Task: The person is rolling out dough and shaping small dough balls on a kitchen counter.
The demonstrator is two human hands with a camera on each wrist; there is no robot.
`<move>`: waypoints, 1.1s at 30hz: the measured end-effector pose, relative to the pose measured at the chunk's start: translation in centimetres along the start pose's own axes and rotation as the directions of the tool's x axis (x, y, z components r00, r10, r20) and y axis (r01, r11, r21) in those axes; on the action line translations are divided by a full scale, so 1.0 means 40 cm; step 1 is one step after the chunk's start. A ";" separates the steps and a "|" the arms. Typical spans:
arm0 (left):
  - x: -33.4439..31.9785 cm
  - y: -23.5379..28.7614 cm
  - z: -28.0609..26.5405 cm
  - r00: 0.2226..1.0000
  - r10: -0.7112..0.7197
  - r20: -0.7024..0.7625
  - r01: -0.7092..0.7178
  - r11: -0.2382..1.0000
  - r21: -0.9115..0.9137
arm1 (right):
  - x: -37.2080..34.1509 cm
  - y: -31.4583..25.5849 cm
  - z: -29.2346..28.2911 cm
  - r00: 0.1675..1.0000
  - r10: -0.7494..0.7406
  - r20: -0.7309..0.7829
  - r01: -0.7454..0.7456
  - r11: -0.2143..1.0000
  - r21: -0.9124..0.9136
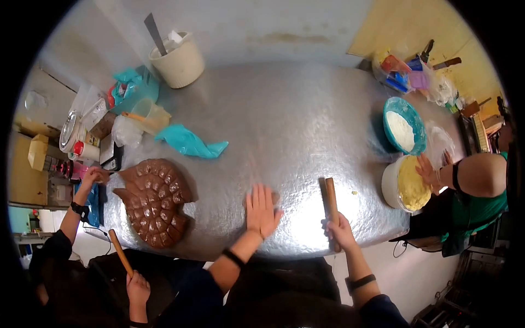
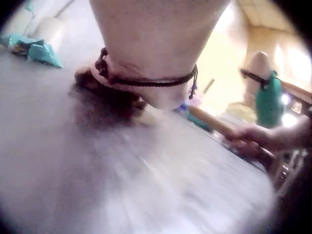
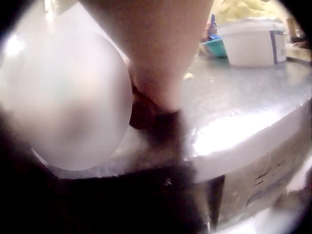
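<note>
In the head view, my left hand lies palm down on the metal table with its fingers straight. A bit of something brown shows at the edge of its fingers, mostly hidden under the hand. My right hand grips a wooden rolling pin near its lower end, by the front edge of the table. The left wrist view catches the rolling pin beyond my left forearm. To the left of my hands sits a glossy mound of brown dough, scored or parted into many lumps.
At left, another person's hand holds a second rolling pin. At right, someone's hand touches yellow dough in a white tub. A teal bowl of flour, teal plastic bag and white crock stand around.
</note>
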State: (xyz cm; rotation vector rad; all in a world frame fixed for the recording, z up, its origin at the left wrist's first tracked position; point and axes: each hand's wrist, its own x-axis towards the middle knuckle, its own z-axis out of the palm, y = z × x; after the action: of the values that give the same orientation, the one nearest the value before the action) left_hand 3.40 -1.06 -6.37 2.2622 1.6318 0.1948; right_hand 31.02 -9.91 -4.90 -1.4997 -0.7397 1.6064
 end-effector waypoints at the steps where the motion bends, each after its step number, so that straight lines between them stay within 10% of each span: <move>1: -0.087 0.006 0.009 0.997 0.076 0.001 -0.075 0.994 -0.077 | -0.002 0.003 -0.003 1.000 0.000 -0.006 0.000 1.000 -0.006; 9: -0.099 -0.133 -0.060 0.973 0.221 -0.067 -0.223 0.974 -0.038 | -0.004 -0.003 0.005 1.000 -0.014 -0.005 0.013 1.000 -0.018; 11: -0.062 -0.126 -0.097 0.983 0.153 0.098 -0.109 0.930 -0.351 | -0.004 -0.010 0.003 1.000 0.001 -0.009 -0.001 1.000 -0.013; 15: -0.010 -0.058 -0.128 0.983 -0.145 0.110 0.153 0.326 -0.933 | 0.004 0.010 -0.004 1.000 -0.026 0.000 0.026 1.000 -0.016; 19: 0.025 -0.019 -0.094 0.955 -0.191 -0.228 0.042 0.846 -0.532 | 0.006 0.012 -0.004 0.999 -0.038 -0.002 0.038 0.999 -0.015; 25: -0.011 0.022 -0.168 0.934 -0.221 0.280 0.270 0.951 -0.149 | 0.005 0.008 -0.002 0.999 -0.044 0.000 0.044 0.999 0.005; 28: -0.016 0.006 -0.140 0.983 0.101 -0.153 -0.100 0.995 0.008 | 0.009 0.010 -0.002 0.999 -0.048 0.004 0.048 0.999 0.001; 33: -0.012 -0.019 -0.036 0.993 0.104 0.059 -0.106 0.994 0.022 | 0.022 -0.011 0.023 0.999 -0.021 -0.042 0.016 0.993 -0.120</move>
State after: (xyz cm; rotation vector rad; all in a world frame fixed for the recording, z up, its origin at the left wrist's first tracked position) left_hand 2.12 -1.00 -5.28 2.3518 1.4957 0.1341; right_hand 30.19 -8.86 -4.87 -1.6031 -0.8362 1.5345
